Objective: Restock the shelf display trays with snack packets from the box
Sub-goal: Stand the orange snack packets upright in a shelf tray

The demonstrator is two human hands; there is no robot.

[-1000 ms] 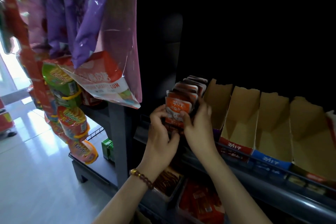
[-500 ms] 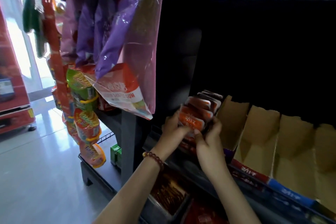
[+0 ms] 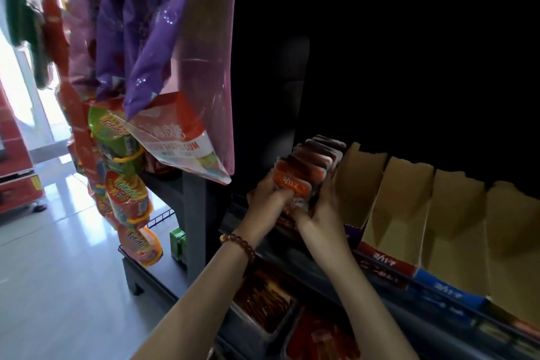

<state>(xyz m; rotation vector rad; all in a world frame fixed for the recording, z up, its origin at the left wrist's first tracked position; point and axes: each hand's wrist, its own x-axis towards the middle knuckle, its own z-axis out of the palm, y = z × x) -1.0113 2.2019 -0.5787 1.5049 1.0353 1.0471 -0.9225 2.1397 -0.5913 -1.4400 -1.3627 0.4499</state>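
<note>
Grip first: left hand at 9 o'clock and right hand at 3 o'clock, fingers curled round the front snack packets, squeezing inward, likely squaring the row upright at the left end of the shelf. Glossy orange-and-white sachets, on edge, packed tight toward 1 o'clock. Brown cardboard trays alongside at 3 o'clock.

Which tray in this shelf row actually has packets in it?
The leftmost tray, packed with orange packets gripped by the left hand and right hand; the cardboard trays to its right show bare insides.
</note>
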